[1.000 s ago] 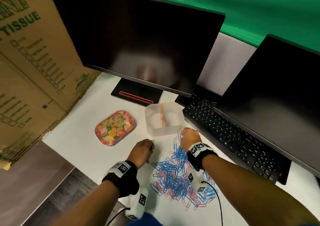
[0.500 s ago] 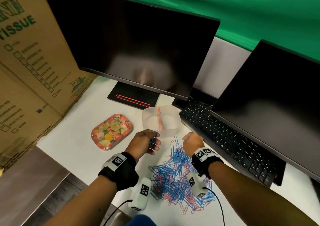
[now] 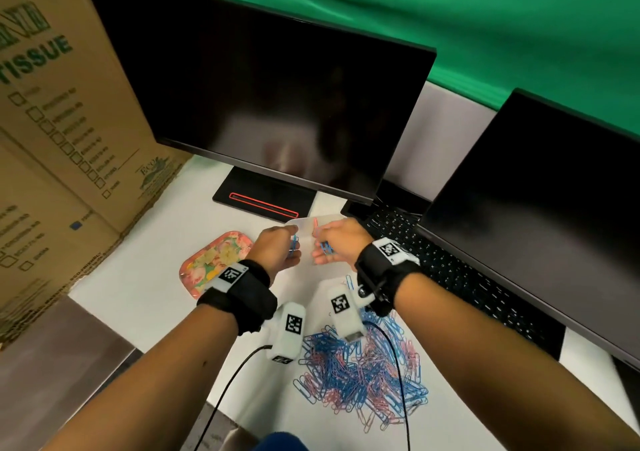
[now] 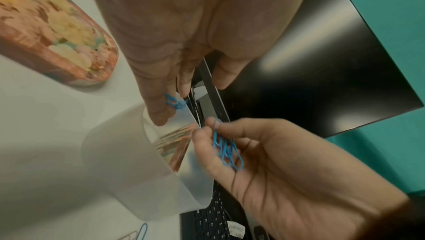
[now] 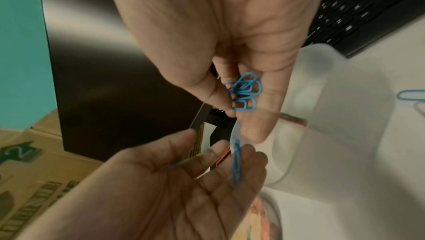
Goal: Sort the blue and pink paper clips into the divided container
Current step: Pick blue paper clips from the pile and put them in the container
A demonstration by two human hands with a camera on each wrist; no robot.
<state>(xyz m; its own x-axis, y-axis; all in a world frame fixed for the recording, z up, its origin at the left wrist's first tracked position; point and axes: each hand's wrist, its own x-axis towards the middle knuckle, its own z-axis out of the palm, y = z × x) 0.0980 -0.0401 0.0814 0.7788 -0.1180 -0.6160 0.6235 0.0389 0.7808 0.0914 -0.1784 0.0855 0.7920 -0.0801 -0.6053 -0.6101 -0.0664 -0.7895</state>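
Now, taking the divided container as the landmark:
Divided container (image 3: pixel 304 223): standing on the white bench (image 3: pixel 138 270), translucent, with a pink-edged divider down its middle.
Left grip: the left hand (image 3: pixel 273 248) is hovering at the container's near-left side, fingers curled and pinching a few blue clips (image 3: pixel 293 242) between thumb and fingertips.
Right grip: the right hand (image 3: pixel 341 242) is hovering at the container's near-right side, thumb pressing a small bunch of blue paper clips (image 5: pixel 245 92) against half-curled fingers.
Which compartment: cannot tell from these views.
Clip pile (image 3: pixel 360 378): mixed blue and pink, lying on the bench nearer the person than the container, beneath the wrists.
Floral tray (image 3: pixel 214 260): sitting left of the container, apart from it.
Keyboard (image 3: pixel 450 277): lying right of the container, close to its corner.
Large monitor (image 3: pixel 263 104): standing behind the container, its black base (image 3: pixel 263 197) just beyond the far rim.
Cardboard box (image 3: pixel 52 139): standing far to the container's left.
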